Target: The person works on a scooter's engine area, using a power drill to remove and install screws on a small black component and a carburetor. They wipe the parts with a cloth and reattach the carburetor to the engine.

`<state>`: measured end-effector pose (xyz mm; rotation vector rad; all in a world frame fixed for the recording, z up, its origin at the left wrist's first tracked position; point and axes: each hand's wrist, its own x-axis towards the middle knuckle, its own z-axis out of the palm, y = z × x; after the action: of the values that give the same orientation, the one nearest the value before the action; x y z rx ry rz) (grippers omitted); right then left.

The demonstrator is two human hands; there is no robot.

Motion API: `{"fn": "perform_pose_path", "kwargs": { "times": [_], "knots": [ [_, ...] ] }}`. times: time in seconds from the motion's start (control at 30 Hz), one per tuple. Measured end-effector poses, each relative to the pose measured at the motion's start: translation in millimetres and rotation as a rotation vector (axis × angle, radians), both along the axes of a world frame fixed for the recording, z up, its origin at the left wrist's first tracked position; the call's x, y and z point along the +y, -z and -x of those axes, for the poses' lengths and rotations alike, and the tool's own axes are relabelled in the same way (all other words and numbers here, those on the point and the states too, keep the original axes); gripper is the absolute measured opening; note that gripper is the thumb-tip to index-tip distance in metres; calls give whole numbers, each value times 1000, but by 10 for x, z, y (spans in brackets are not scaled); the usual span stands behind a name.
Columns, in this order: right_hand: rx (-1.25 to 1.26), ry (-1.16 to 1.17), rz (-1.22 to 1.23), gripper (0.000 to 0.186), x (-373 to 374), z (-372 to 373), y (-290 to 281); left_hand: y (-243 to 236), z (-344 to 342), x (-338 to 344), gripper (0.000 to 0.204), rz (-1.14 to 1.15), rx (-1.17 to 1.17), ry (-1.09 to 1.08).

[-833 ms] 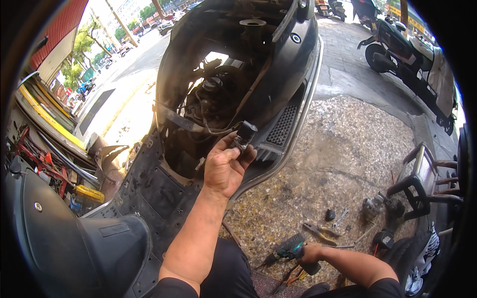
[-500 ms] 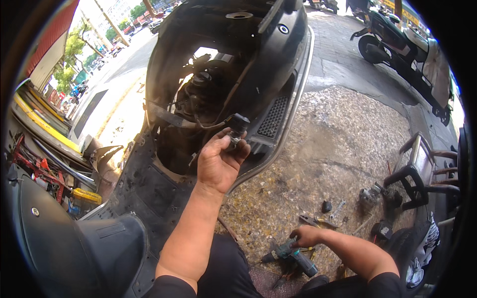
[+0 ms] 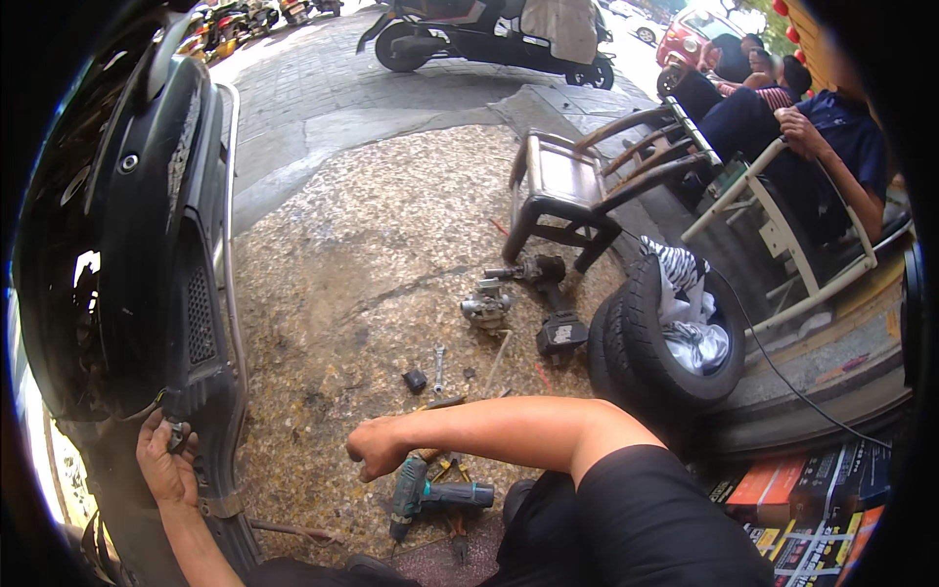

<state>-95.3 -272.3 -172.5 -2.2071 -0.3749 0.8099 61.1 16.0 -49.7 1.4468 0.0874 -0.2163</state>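
My left hand (image 3: 168,460) grips a small dark-and-metal component (image 3: 179,437) beside the black scooter body (image 3: 127,245), at lower left. My right hand (image 3: 377,445) hangs over the paving with curled fingers; whatever may be in them is hidden. Just below it a teal-and-black drill (image 3: 416,499) lies among pliers (image 3: 456,533). Farther up the paving are a wrench (image 3: 439,367), a small black block (image 3: 415,381), a metal carburettor-like part (image 3: 486,308) and an impact driver (image 3: 553,323).
A wooden chair (image 3: 565,176), stacked tyres (image 3: 626,382) with cloths, a cable (image 3: 802,396) and boxes (image 3: 782,509) line the right. Seated people (image 3: 831,157) occupy the upper right beside a pale metal frame (image 3: 782,235). A parked scooter (image 3: 489,44) stands behind.
The view has swung right, bringing the people and tyres into sight. My right hand has let go of the drill and moved off it. My left hand still holds the component.
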Motion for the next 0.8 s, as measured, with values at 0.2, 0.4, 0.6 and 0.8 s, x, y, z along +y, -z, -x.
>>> {"fn": "perform_pose_path", "kwargs": {
  "times": [0.2,0.4,0.6,0.8],
  "knots": [
    [51,125,32,47,-588,-63,-772,85,-105,99,35,-265,-16,-26],
    [-371,913,-87,40,-2675,882,-1324,208,-157,227,36,-309,18,-20],
    [-265,1965,608,43,-4330,3207,-954,171,-287,273,31,-81,177,-85],
    [-226,1816,917,77,-4532,3933,-382,66,-299,5,14,6,131,-7]
  ]
}}
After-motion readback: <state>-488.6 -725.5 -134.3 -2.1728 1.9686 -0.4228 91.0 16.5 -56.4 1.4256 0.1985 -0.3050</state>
